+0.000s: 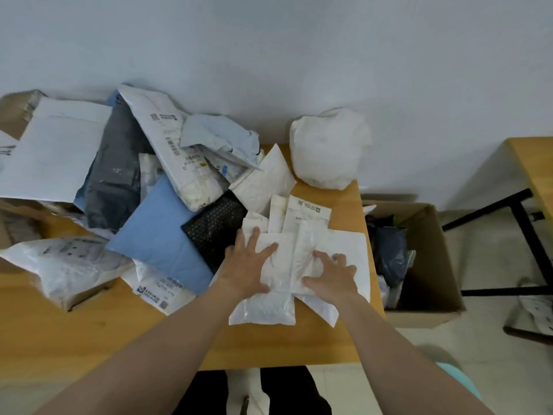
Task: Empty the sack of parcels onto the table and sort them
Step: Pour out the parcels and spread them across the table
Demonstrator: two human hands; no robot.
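Head view, landmark: the black bubble mailer [214,232] lies on the bench [119,333]; every place below is told from it.
Left hand [248,265]: just right of it, fingers straight and spread, pressing flat on a white padded mailer [266,307].
Right hand [332,277]: further right, fingers bent, tips on a second white mailer [353,250]; I cannot tell whether they pinch it.
White stack: several overlapping white parcels to its right, near the bench's right edge.
Unsorted heap [143,163]: left and behind; a blue mailer [161,238] touches its left side.
Round white bundle [326,148]: behind and right, apart from the stack.
Cardboard box [431,265]: on the floor, beyond the bench's right edge.
Step in hand: likely squaring the white stack.
Doing it well: press evenly, draw the edges together, and keep the slick packets back from the right edge.
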